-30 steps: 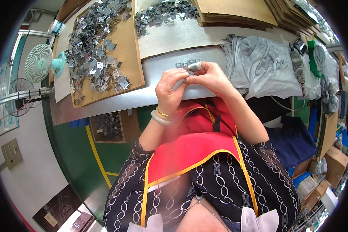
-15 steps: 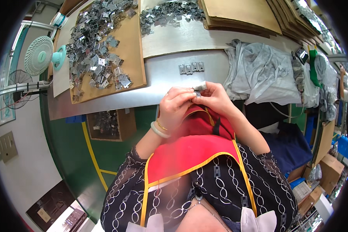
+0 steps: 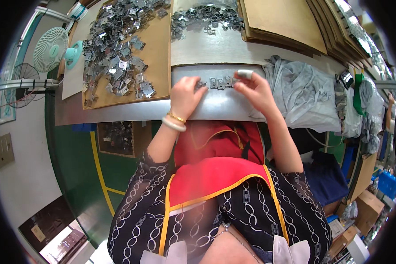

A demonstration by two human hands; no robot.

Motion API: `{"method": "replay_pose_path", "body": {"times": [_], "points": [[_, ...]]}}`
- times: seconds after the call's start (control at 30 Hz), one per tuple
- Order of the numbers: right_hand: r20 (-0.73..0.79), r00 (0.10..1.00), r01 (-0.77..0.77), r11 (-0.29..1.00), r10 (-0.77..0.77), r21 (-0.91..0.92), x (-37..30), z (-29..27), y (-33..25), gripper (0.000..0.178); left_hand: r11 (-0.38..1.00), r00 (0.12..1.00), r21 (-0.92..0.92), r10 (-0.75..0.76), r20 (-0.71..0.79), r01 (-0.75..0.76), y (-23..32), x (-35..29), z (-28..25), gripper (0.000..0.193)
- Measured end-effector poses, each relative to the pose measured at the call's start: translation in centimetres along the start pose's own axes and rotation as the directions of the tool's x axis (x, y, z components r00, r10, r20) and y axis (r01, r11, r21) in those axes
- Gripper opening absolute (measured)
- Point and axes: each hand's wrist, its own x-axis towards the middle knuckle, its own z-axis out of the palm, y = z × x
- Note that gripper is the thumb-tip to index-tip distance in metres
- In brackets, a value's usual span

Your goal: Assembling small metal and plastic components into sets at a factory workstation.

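Observation:
A short row of small grey metal brackets [image 3: 221, 82] lies on the shiny metal tabletop in front of me. At its left end my left hand [image 3: 185, 96] pinches a small metal bracket [image 3: 201, 83] between thumb and fingers. My right hand [image 3: 256, 92], with a whitish wrap [image 3: 244, 72] on one finger, is at the row's right end. Its thumb and fingertips close on a bracket [image 3: 235, 82] there, partly hidden by them.
Left of the row, a brown board [image 3: 159, 53] bears a large heap of metal pieces [image 3: 119, 57]. Farther back lies another heap [image 3: 207, 20], beside stacked cardboard sheets [image 3: 286, 22]. Grey cloth [image 3: 299, 92] lies at the right; a mint fan [image 3: 53, 50] stands at the far left.
Both hands have moved forward from near my apron to the tabletop and come apart, one to each end of the bracket row. They were together around a small piece before.

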Motion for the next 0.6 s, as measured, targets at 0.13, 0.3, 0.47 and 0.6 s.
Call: {"method": "replay_pose_path", "body": {"times": [0.13, 0.3, 0.47, 0.6], "points": [[-0.123, 0.977, 0.121, 0.93, -0.173, -0.346, 5.8, -0.2, -0.5, 0.03, 0.999, 1.0, 0.045, 0.018, 0.023, -0.019, -1.6, 1.6, 2.5, 0.027], [-0.13, 0.907, 0.24, 0.747, -0.4, -0.62, 15.2, 1.7, 0.7, 0.028, 0.991, 0.998, -0.122, -0.062, 0.004, 0.062, -0.2, 1.5, 2.9, 0.028], [0.065, 0.794, 0.392, 0.427, -0.605, -0.815, 21.9, 3.1, 1.6, 0.024, 0.983, 0.994, -0.156, -0.107, -0.036, 0.1, 0.1, 1.4, 0.8, 0.028], [0.125, 0.797, 0.403, 0.365, -0.591, -0.84, 22.0, 2.3, 2.1, 0.016, 0.966, 0.992, -0.244, -0.104, -0.074, 0.083, -0.2, 1.9, -0.6, 0.027]]}}
